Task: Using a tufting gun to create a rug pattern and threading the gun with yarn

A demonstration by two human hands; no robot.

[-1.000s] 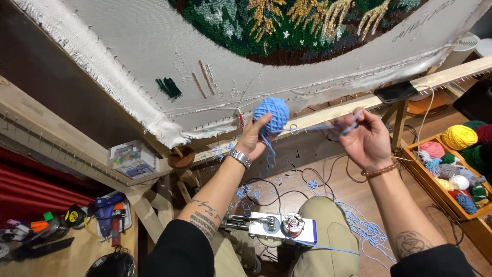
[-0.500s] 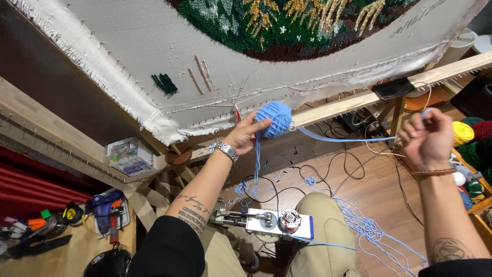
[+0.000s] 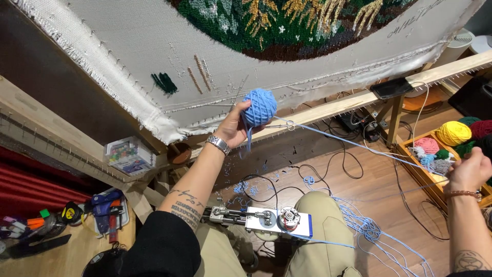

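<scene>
A blue yarn ball (image 3: 260, 106) was held raised in the closed left hand (image 3: 237, 125), just under the stretched tufting cloth (image 3: 128, 56); its strand (image 3: 353, 144) was drawn taut to the right hand (image 3: 469, 169), pinched shut on it. Even tension seemed advisable so loops would not snag. A tufting gun (image 3: 266, 220) rested on the lap; loose yarn littered the wooden floor (image 3: 379, 190)

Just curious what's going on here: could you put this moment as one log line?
left hand: holds blue yarn ball | right hand: pulls blue strand taut | lap: tufting gun
</scene>
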